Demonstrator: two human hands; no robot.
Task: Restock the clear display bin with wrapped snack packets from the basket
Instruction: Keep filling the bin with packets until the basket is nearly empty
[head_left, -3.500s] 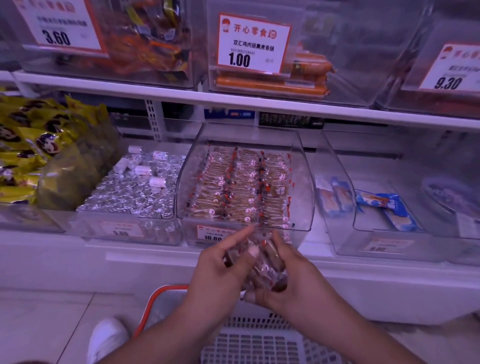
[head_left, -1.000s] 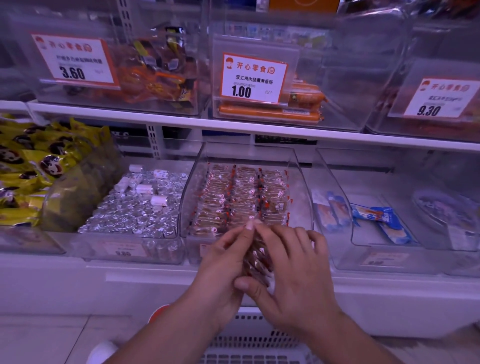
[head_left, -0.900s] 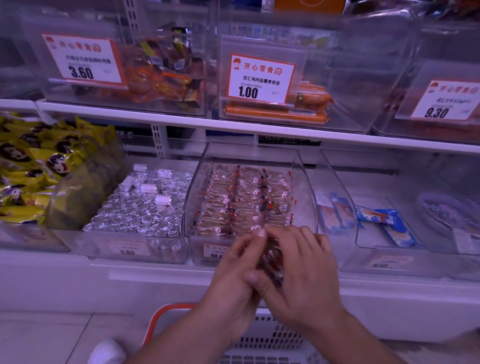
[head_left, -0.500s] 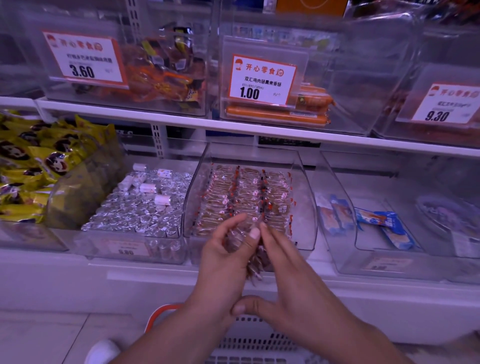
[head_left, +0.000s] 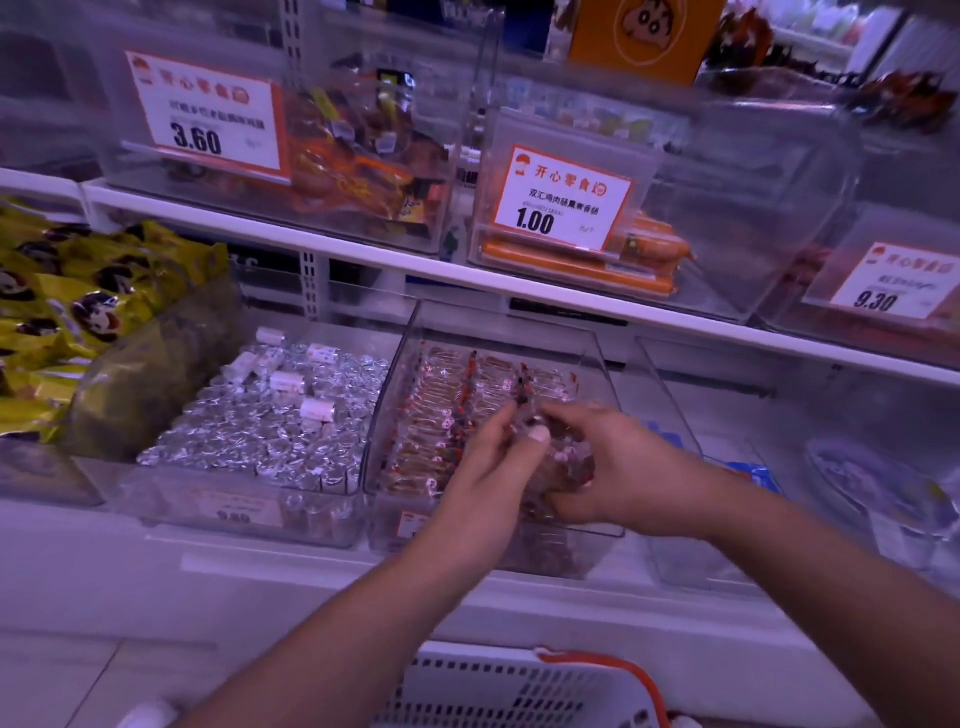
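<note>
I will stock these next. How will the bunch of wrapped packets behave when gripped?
The wrapped packets look glossy, so probably slippery. They are a loose bunch needing both the left hand and right hand, so some may slide out. Probably light.

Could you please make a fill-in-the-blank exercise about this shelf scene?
1. Both hands, left hand and right hand, hold a bunch of wrapped snack packets over the clear ____.
2. The price card above this bin reads ____.
3. The bin to its left holds sweets in ____ wrappers.
4. The white basket has an ____ handle.

Missing words: bin; 1.00; silver; orange
</note>
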